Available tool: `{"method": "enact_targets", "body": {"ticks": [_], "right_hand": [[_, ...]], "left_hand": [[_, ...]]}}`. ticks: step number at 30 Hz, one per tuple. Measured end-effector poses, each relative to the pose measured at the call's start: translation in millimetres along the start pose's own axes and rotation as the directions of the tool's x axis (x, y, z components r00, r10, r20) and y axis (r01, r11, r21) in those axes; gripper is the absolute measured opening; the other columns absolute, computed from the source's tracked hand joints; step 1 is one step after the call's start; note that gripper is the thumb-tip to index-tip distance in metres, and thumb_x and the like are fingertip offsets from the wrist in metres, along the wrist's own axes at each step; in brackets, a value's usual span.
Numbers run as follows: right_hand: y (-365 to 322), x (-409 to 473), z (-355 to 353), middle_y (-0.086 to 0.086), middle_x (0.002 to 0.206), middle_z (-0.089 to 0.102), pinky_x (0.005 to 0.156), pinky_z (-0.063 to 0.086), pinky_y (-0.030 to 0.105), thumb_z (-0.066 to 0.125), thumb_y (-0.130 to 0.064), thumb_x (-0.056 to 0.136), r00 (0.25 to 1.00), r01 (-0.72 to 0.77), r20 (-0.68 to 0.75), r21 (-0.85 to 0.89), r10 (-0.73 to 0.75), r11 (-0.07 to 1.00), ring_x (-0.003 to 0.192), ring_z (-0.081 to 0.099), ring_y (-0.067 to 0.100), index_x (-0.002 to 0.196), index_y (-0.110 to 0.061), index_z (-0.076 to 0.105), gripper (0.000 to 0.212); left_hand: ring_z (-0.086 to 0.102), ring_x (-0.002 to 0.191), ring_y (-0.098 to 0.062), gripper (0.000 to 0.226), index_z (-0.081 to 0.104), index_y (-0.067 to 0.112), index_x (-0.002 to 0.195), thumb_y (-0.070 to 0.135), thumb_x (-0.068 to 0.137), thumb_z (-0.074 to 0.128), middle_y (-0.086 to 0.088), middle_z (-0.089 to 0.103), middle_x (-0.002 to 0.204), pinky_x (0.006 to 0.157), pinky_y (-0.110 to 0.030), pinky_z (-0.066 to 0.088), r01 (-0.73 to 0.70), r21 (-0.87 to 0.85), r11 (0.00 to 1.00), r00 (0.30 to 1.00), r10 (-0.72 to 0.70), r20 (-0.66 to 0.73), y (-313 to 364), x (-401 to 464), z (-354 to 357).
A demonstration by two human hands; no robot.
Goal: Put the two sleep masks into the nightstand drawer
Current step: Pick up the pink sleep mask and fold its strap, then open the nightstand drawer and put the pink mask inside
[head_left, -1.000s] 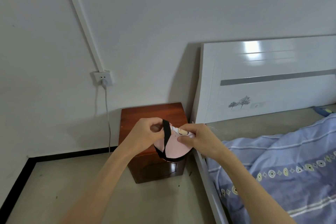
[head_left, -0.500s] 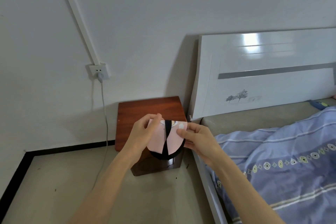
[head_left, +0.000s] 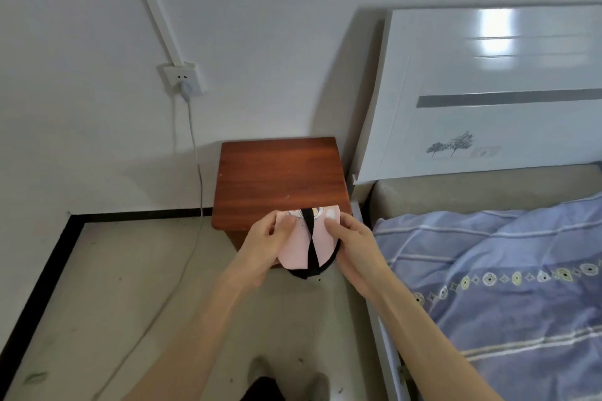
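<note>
A pink sleep mask [head_left: 298,246] folded in half, with a black strap crossing its middle and a black edge below, is held in front of me by both hands. My left hand [head_left: 265,242] pinches its left side and my right hand [head_left: 353,241] pinches its right side. It hangs in the air over the front edge of the red-brown wooden nightstand [head_left: 280,179]. The nightstand's front and its drawer are hidden behind my hands and the mask. Whether a second mask lies folded with it I cannot tell.
A bed with a white headboard [head_left: 488,91] and a blue patterned quilt [head_left: 505,270] stands right of the nightstand. A wall socket [head_left: 182,80] with a white cable [head_left: 195,153] running down to the floor is at the left. My feet [head_left: 283,378] show at the bottom.
The mask has been folded flat with the strap laid straight across it. My view has tilted down and come closer to the nightstand, and the hands have sunk toward its front edge.
</note>
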State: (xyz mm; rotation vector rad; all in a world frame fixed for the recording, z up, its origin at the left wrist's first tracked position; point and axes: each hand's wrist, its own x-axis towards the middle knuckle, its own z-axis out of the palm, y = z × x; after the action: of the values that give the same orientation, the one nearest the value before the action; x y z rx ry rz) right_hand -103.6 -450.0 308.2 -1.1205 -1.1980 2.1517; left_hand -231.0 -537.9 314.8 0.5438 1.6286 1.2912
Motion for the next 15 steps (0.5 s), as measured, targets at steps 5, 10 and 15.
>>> {"method": "enact_targets", "body": {"ticks": [5,10,15], "right_hand": [[43,24,-1,0.019,0.099,0.069,0.085,0.050,0.048,0.063,-0.022,0.082,0.977,-0.144,-0.187,-0.228,0.102,0.963,0.090,0.063,0.034,0.088,-0.005,0.065,0.018],[89,72,-12,0.017,0.090,0.065,0.075,0.048,0.039,0.057,-0.014,0.086,0.946,-0.255,-0.258,-0.210,0.199,0.944,0.083,0.058,0.028,0.082,-0.006,0.066,0.014],[142,127,-40,0.032,0.098,0.062,0.076,0.048,0.041,0.051,-0.013,0.088,0.916,-0.335,-0.346,-0.373,0.205,0.865,0.081,0.055,0.034,0.086,0.006,0.062,0.022]], "left_hand": [[0.057,0.077,-0.017,0.010,0.061,0.020,0.080,0.017,0.087,0.056,-0.001,0.062,0.082,0.063,-0.026,0.046,0.023,0.013,1.000,0.993,-0.022,-0.112,-34,24,-7],[0.059,0.080,-0.018,0.009,0.064,0.012,0.092,0.013,0.085,0.059,-0.006,0.065,0.090,0.063,-0.023,0.050,0.163,-0.026,0.986,0.983,-0.165,-0.081,-90,69,-28],[0.060,0.081,-0.017,0.028,0.056,0.004,0.114,0.018,0.093,0.045,-0.013,0.062,0.105,0.069,-0.021,0.049,0.304,-0.116,0.946,0.930,-0.321,-0.181,-163,125,-71]]}}
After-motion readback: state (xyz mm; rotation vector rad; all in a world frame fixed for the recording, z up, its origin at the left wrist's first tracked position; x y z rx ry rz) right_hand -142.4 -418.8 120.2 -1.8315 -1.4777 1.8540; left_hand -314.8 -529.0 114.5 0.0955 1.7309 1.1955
